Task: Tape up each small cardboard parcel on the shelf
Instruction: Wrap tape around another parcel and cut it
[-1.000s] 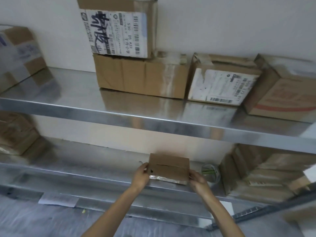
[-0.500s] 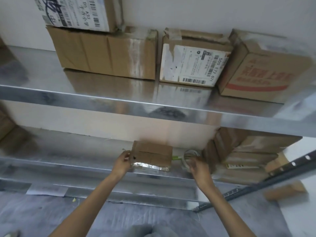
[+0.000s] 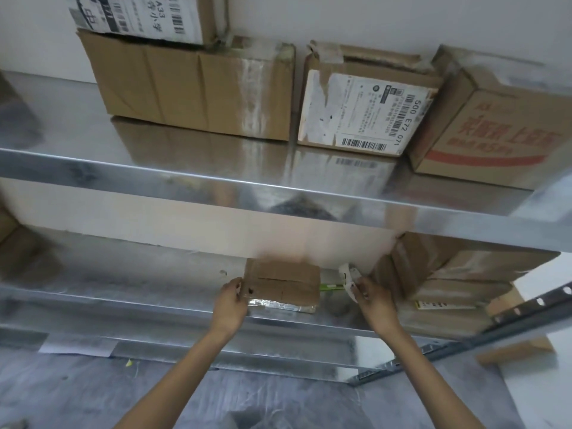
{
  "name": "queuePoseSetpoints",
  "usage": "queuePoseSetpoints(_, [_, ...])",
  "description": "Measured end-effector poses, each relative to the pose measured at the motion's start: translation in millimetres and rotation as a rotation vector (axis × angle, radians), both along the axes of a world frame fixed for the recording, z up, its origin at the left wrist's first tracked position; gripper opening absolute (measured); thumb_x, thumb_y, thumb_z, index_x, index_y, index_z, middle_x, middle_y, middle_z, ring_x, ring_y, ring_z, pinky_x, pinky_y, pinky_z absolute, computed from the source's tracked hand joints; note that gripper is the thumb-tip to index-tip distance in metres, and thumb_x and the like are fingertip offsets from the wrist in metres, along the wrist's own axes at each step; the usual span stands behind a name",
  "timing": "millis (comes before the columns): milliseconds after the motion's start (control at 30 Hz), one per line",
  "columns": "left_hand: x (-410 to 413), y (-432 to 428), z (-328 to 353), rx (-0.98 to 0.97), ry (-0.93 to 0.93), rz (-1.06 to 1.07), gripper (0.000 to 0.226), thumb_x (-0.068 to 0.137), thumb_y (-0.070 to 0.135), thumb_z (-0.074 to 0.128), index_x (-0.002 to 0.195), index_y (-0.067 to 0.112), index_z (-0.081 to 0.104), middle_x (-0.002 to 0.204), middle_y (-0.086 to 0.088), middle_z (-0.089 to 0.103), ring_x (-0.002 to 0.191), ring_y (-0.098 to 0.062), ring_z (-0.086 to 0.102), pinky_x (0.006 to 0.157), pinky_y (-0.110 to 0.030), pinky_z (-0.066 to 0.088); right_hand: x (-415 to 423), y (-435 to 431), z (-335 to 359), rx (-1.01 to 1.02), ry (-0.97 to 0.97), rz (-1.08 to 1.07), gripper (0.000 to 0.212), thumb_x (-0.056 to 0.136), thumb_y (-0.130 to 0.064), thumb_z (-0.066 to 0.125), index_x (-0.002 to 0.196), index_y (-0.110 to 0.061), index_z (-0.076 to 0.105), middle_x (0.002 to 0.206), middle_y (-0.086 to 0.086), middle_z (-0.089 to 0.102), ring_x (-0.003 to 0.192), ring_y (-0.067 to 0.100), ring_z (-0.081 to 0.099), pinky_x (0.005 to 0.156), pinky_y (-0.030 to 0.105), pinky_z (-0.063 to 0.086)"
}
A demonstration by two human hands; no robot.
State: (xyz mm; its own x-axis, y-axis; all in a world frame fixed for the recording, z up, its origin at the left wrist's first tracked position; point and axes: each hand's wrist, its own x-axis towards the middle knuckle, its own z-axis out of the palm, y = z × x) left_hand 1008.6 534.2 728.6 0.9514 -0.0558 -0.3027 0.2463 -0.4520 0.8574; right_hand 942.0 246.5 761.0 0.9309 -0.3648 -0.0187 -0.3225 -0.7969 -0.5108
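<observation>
- Cardboard boxes (image 3: pixel 198 88) on the upper shelf (image 3: pixel 185 178): four.
- Small parcel (image 3: pixel 283 281) below it: one.
- Tape roll (image 3: pixel 348 278) below it: apparently one.
- Hands: two (left hand (image 3: pixel 230 305), right hand (image 3: pixel 376 300)).

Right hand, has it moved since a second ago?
Yes. The right hand left the right edge of the small brown cardboard parcel, going rightward, and now grips the clear tape roll beside it.

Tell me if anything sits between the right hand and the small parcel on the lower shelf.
Only a small green item lies on the shelf in the gap between the small parcel and the tape roll that the right hand grips. The left hand holds the parcel's left edge, out of the way.
</observation>
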Motion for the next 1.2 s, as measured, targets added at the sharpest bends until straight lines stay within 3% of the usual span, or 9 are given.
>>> queuePoseSetpoints(100, [-2,-6,15,0.235,-0.326,-0.004,0.033,0.095,0.004,0.050,0.128,0.005,0.055,0.127,-0.014,0.055,0.120,-0.032,0.051,0.104,-0.038,0.040,3,15,21,0.127,-0.073,0.005,0.011,0.092,-0.016,0.059,0.096,-0.008,0.064,0.087,0.005,0.068,0.083,0.021,0.063,0.062,0.026,0.035])
queuePoseSetpoints(200, [0,-21,42,0.105,-0.510,-0.173,0.042,0.089,0.005,0.058,0.131,0.011,0.056,0.135,-0.006,0.051,0.128,-0.022,0.045,0.110,-0.031,0.034,5,40,40,0.271,-0.157,0.048,0.006,0.090,-0.012,0.061,0.093,-0.009,0.065,0.082,0.000,0.068,0.080,0.011,0.062,0.065,0.009,0.039])
queuePoseSetpoints(333, [8,-52,75,0.064,-0.557,-0.428,0.056,0.085,0.035,0.068,0.136,0.020,0.051,0.140,0.004,0.044,0.129,-0.007,0.039,0.104,-0.010,0.029,9,75,62,0.360,-0.202,0.161,0.007,0.088,-0.013,0.063,0.088,-0.020,0.064,0.079,-0.012,0.066,0.076,-0.006,0.061,0.069,0.004,0.041])
queuePoseSetpoints(433, [16,-60,88,0.021,-0.492,-0.394,0.045,0.079,0.021,0.075,0.121,0.029,0.063,0.127,0.009,0.048,0.115,0.002,0.040,0.085,0.007,0.025,15,88,69,0.432,-0.226,0.197,0.007,0.090,-0.014,0.061,0.087,-0.019,0.066,0.082,-0.014,0.068,0.080,-0.004,0.062,0.072,0.011,0.045])
queuePoseSetpoints(533, [23,-53,97,-0.095,-0.519,-0.339,0.033,0.076,0.015,0.077,0.093,0.042,0.068,0.108,0.015,0.052,0.109,0.002,0.045,0.086,-0.002,0.032,20,93,71,0.460,-0.231,0.193,0.008,0.091,-0.020,0.060,0.089,-0.017,0.067,0.084,-0.006,0.069,0.080,0.008,0.065,0.074,0.023,0.049])
queuePoseSetpoints(600, [27,-49,102,-0.145,-0.570,-0.328,0.023,0.075,0.017,0.078,0.086,0.036,0.072,0.099,0.013,0.058,0.105,-0.006,0.050,0.086,-0.012,0.038,23,98,73,0.487,-0.231,0.189,0.009,0.092,-0.020,0.058,0.091,-0.017,0.066,0.083,-0.004,0.069,0.078,0.008,0.064,0.070,0.019,0.048])
queuePoseSetpoints(867, [41,-35,125,-0.286,-0.414,-0.224,0.008,0.076,0.008,0.077,0.077,0.016,0.076,0.081,0.005,0.069,0.080,-0.008,0.065,0.081,-0.031,0.053,29,124,85,0.905,-0.123,0.270,0.020,0.091,-0.002,0.055,0.106,-0.015,0.055,0.078,0.007,0.073,0.081,0.022,0.070,0.076,0.027,0.055])
queuePoseSetpoints(1067, [61,-12,129,-0.306,-0.166,-0.344,0.017,0.079,0.006,0.075,0.073,0.022,0.075,0.081,0.004,0.074,0.085,-0.006,0.068,0.084,-0.021,0.049,34,140,79,0.822,0.025,0.368,0.017,0.096,-0.015,0.051,0.093,-0.008,0.066,0.079,0.000,0.074,0.083,0.013,0.069,0.087,0.022,0.050])
queuePoseSetpoints(1200, [68,2,126,-0.411,-0.012,-0.338,0.009,0.083,0.008,0.072,0.081,0.015,0.075,0.089,-0.004,0.074,0.092,-0.016,0.068,0.091,-0.033,0.054,34,150,80,0.844,0.059,0.369,0.023,0.098,-0.019,0.047,0.093,-0.009,0.066,0.078,-0.003,0.073,0.087,0.009,0.067,0.084,0.011,0.044])
